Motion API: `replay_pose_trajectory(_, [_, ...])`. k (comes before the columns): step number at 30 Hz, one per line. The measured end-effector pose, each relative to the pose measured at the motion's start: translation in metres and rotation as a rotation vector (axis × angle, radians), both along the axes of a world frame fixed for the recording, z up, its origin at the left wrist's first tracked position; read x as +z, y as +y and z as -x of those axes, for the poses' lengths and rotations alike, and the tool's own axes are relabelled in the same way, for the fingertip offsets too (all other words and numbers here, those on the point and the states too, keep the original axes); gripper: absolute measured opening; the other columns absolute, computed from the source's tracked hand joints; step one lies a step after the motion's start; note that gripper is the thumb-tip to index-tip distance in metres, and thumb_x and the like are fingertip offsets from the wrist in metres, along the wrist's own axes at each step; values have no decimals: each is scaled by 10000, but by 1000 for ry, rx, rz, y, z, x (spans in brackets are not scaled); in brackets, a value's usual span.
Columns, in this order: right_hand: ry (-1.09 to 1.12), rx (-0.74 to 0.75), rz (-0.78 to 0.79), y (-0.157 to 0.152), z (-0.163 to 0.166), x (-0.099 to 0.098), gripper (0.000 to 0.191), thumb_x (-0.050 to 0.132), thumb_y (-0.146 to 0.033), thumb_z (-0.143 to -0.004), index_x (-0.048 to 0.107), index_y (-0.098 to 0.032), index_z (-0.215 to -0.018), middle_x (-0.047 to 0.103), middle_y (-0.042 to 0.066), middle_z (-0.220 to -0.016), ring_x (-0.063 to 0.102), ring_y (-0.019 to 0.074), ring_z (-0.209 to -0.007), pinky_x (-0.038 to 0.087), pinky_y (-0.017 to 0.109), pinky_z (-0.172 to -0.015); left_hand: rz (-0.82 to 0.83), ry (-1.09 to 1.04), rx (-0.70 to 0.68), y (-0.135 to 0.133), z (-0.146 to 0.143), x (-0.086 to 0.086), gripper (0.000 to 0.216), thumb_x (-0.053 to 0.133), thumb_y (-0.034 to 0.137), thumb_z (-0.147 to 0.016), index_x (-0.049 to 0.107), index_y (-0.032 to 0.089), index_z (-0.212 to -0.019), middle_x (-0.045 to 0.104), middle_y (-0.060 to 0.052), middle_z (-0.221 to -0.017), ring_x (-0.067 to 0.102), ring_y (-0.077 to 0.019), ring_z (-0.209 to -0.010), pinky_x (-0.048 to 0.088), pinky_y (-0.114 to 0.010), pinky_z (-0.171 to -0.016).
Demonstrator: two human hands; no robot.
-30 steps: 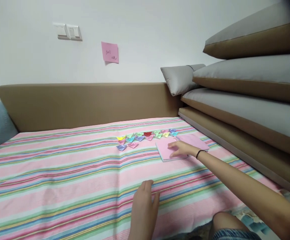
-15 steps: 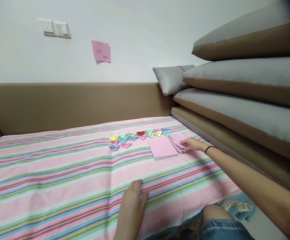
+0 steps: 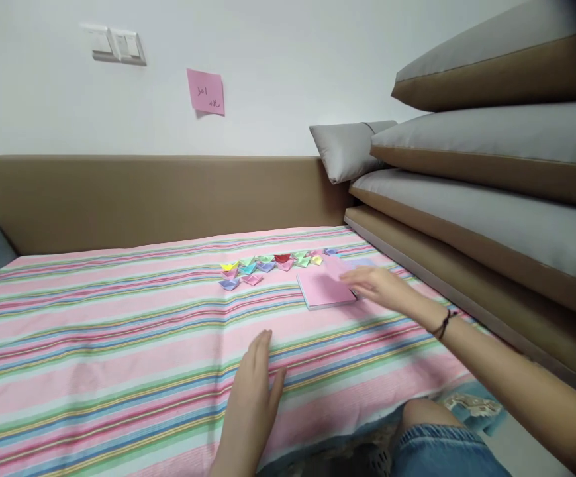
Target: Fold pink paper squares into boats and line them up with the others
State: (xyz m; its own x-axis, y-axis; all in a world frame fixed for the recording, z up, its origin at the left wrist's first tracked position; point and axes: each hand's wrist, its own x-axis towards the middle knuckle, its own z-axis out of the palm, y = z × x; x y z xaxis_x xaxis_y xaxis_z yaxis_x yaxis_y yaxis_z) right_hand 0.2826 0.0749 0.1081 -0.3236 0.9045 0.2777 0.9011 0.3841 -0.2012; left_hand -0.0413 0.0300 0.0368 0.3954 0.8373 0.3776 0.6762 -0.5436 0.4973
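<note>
Striped bedsheet (image 3: 119, 331), pink paper stack (image 3: 320, 289) at right hand (image 3: 380, 288)

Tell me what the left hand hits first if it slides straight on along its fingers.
Probably the row of small folded paper pieces; only striped bedsheet lies between it and the left hand. Depth is unclear.

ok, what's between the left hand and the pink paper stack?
Nothing but bare striped sheet: in the head view, the left hand rests flat on it, and the pink paper stack lies beyond.
</note>
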Motion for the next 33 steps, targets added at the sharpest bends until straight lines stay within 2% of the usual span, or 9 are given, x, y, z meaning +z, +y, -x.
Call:
replay_pose_trajectory(3, [-24, 310, -37, -37, 51, -27, 304, 410, -227, -912, 647, -217, -1101, 647, 56, -1170, 570, 188, -1108, 361, 371, -1032, -126, 34, 18, -3, 2, -1, 697, 519, 266, -846, 139, 209, -1427, 239, -149, -1488, 258, -278, -1363, 366, -459, -1031])
replay_pose_trajectory(5, [-3, 415, -70, -57, 74, -52, 306, 417, -194, -907, 634, -215, -1122, 658, 61, -1147, 536, 189, -1154, 355, 400, -1046, -208, 120, -41, -7, 3, -4, 807, 644, 314, -763, 186, 238, -1423, 192, -140, -1509, 223, -318, -1370, 340, -498, -1039])
replay_pose_trajectory(11, [87, 459, 16, -85, 78, -101, 332, 430, -165, -893, 619, -273, -1144, 579, 25, -1274, 447, 192, -1252, 320, 439, -1078, -258, 402, -274, -21, 5, -34, 742, 694, 418, -701, 382, 238, -1350, 454, -92, -1392, 362, -333, -1296, 244, -585, -1066])
replay_pose_trajectory(15, [158, 412, 58, -87, 68, -111, 417, 474, -120, -842, 568, -282, -1214, 543, 31, -1314, 427, 207, -1272, 316, 464, -1077, -198, 374, -283, -24, 9, -46, 514, 637, 338, -776, 494, 226, -1257, 550, -66, -1306, 464, -266, -1221, 325, -498, -1056])
replay_pose_trajectory(20, [213, 328, 44, -81, 68, -128, 480, 485, -99, -801, 541, -260, -1249, 492, 64, -1359, 396, 252, -1291, 309, 539, -1053, -132, 286, -300, -17, 15, -42, 421, 582, 202, -806, 535, 205, -1224, 587, -78, -1259, 513, -253, -1148, 404, -457, -979])
replay_pose_trajectory(23, [325, 312, 33, -75, 69, -135, 366, 467, -116, -845, 632, -284, -1125, 561, 56, -1290, 450, 254, -1250, 324, 553, -1027, -96, 160, -324, -11, 16, -37, 306, 552, 183, -822, 607, 215, -1121, 650, -72, -1155, 551, -233, -1082, 419, -422, -934])
replay_pose_trajectory(26, [508, 271, 64, -73, 71, -134, 215, 508, -240, -886, 687, -276, -999, 675, 60, -1114, 535, 260, -1162, 314, 560, -1022, 24, -29, -262, -8, 14, -35, 166, 527, 251, -853, 677, 201, -904, 707, -50, -881, 613, -183, -868, 449, -324, -801])
replay_pose_trajectory(29, [646, 189, 127, -75, 75, -127, 190, 541, -326, -874, 713, -246, -872, 714, 58, -985, 588, 264, -1070, 356, 522, -987, 226, -151, -87, -10, 11, -36, 273, 538, 363, -832, 626, 165, -666, 595, 5, -597, 518, -118, -568, 373, -231, -551])
replay_pose_trajectory(33, [754, 100, 119, -77, 81, -123, 311, 537, -370, -866, 662, -219, -625, 708, 49, -812, 613, 237, -909, 452, 398, -822, 408, -240, 63, -10, 6, -41, 295, 581, 424, -765, 547, 162, -635, 432, 59, -499, 401, -94, -491, 273, -214, -497])
